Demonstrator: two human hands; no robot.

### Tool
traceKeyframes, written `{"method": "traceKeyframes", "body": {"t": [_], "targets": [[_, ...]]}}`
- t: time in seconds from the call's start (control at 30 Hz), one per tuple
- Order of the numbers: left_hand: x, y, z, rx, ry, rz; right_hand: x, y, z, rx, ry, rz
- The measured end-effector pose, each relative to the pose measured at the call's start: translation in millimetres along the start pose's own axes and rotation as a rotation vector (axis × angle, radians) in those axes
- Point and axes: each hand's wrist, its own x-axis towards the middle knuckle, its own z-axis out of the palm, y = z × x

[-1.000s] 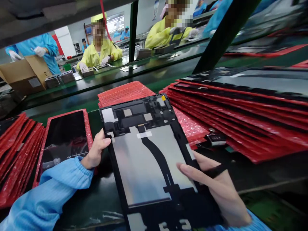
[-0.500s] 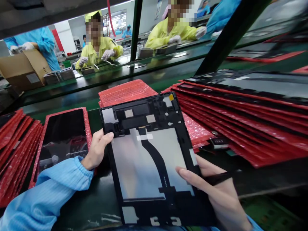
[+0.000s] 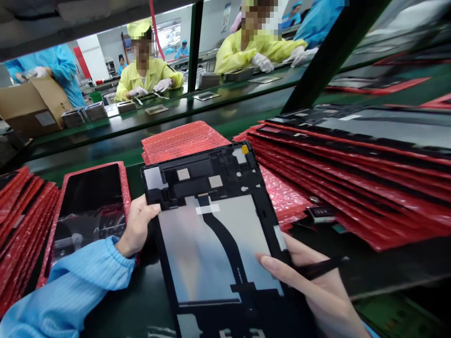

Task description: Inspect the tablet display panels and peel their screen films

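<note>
Across the dark-green conveyor (image 3: pixel 225 110) the line was busy: at ten o'clock a co-worker in a blue gown (image 3: pixel 59 65) had hands at a cardboard carton (image 3: pixel 35 105), at eleven a co-worker in a yellow smock (image 3: pixel 148 77) worked with gloved hands, and at one o'clock another yellow smock (image 3: pixel 246 49) leaned over the belt. On my side, at nine o'clock, lay a fanned stack of red bubble sleeves (image 3: pixel 24 220), then a dark-screened tablet (image 3: pixel 89 206) in a sleeve of its own. At six o'clock the left hand (image 3: pixel 137 225) came out of a blue cuffed sleeve (image 3: pixel 73 277), fingers curled narrowly around the edge of a tablet panel (image 3: pixel 218 249). The panel was held up over the bench, back towards me, showing silver sheet and a black flex cable. The right hand (image 3: pixel 317 291) cupped its lower right edge, fingers spread wide, one lying across the silver. Beyond it sat a red bubble sheet (image 3: pixel 185 141) at twelve and a long fanned stack of sleeved panels (image 3: pixel 352 178) at three. In hand was a two-handed hold on the bare panel, and in my judgement any next move called for keeping to the edges and sparing that silver sheet.
</note>
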Motion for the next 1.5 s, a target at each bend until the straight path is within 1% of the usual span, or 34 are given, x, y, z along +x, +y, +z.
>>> {"method": "traceKeyframes", "body": {"t": [0.07, 0.13, 0.23, 0.3, 0.5, 0.6, 0.7, 0.87, 1.03, 1.3, 1.5], "targets": [[1.9, 5.8, -0.2, -0.082, 0.061, 0.015, -0.1, 0.7, 0.0, -0.013, -0.012, 0.01], [3.1, 12.3, 0.1, -0.121, 0.123, 0.068, -0.3, 1.5, 0.3, -0.044, -0.03, 0.01], [3.1, 18.2, 0.6, -0.058, 0.159, 0.153, -0.6, 2.6, 0.5, -0.081, -0.041, -0.001], [2.6, 18.4, 0.7, -0.014, 0.171, 0.165, -0.8, 3.3, 0.3, -0.088, -0.033, -0.003], [7.2, 12.8, -1.5, 0.064, 0.186, 0.131, -0.1, 5.2, -2.1, -0.137, -0.052, -0.014], [11.2, 10.8, -3.1, 0.082, 0.176, 0.104, 0.3, 5.6, -3.2, -0.11, -0.067, 0.0], [13.1, 10.0, -3.6, 0.072, 0.172, 0.099, 0.3, 5.1, -3.9, -0.074, -0.085, 0.008], [13.2, 12.0, -1.6, 0.018, 0.162, 0.068, 0.5, 2.9, -4.1, -0.079, -0.12, 0.025], [13.6, 14.1, -0.5, 0.014, 0.184, 0.072, 2.0, 3.2, -4.9, -0.071, -0.149, -0.03], [14.2, 15.4, 0.1, 0.012, 0.25, 0.068, 1.7, 1.9, -5.9, -0.018, -0.185, 0.046], [15.1, 19.1, 3.3, -0.042, 0.286, 0.006, 2.1, 4.4, -7.1, -0.044, -0.198, 0.017]]}}
